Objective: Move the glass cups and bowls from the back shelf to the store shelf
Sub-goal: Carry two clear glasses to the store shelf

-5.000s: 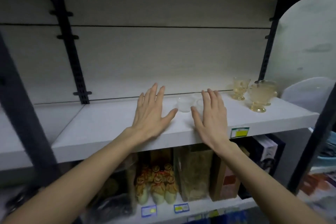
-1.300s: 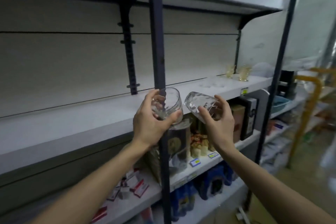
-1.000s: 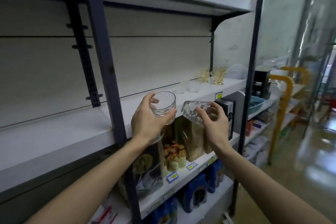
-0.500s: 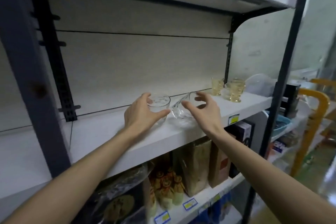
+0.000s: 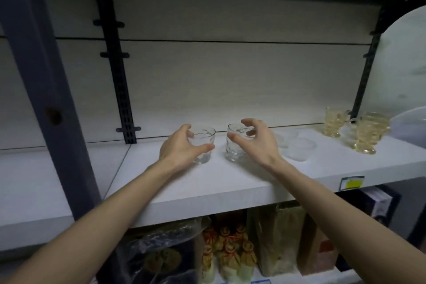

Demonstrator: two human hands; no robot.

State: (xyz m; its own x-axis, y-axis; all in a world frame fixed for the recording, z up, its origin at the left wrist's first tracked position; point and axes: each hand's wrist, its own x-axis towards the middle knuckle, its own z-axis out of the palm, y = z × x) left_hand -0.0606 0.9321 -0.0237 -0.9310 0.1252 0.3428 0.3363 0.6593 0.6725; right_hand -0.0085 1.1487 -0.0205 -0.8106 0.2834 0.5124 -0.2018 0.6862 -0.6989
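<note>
The left grip [image 5: 182, 148] is curled around a clear glass cup [image 5: 202, 145], thumb across its front and fingers at its far side, so the cup is grasped while standing upright on the white shelf [image 5: 207, 182]. Just right of it, a second clear cup [image 5: 235, 147] stands under the right grip [image 5: 255, 143], whose fingers are spread loosely over the rim; whether contact remains cannot be told. Further right of that grip, small clear bowls [image 5: 297, 147] are seen, then two amber footed glasses [image 5: 366, 135]. Packaged goods [image 5: 230, 253] are stacked on the shelf below.
</note>
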